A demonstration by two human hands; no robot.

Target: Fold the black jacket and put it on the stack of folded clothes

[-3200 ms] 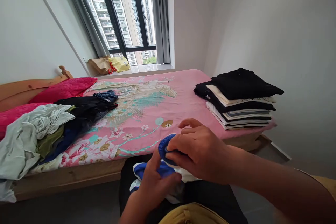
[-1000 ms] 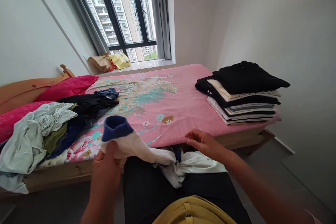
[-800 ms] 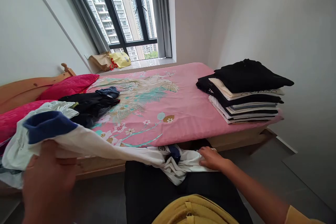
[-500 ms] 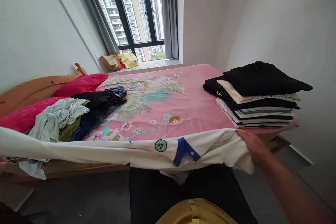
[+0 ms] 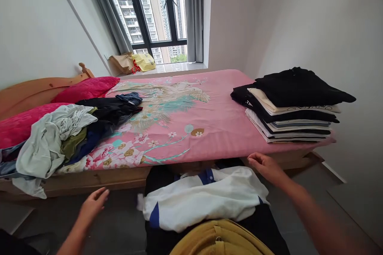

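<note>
A white shirt with a blue collar and blue trim (image 5: 206,197) lies bunched across my black-trousered lap, released from both hands. To its left, my left hand (image 5: 94,203) hovers over the floor beside the bed, holding nothing, its fingers loosely apart. My right hand (image 5: 265,168) is just past the shirt's right end, by the bed edge. Its fingers are slightly curled and nothing shows in them. A mustard-yellow item with a seam (image 5: 220,239) sits against my waist, below the shirt.
The bed (image 5: 221,131) has a pink floral sheet. A tall stack of folded clothes (image 5: 295,107) stands at its right corner. Loose clothes (image 5: 56,139) are heaped at the left by red pillows (image 5: 86,89). Paper and yellow bags (image 5: 143,62) rest on the windowsill.
The shirt, stretched wide between both hands before, now lies on my lap. Both hands have let go; my left hand has come into fuller view from the left edge.
</note>
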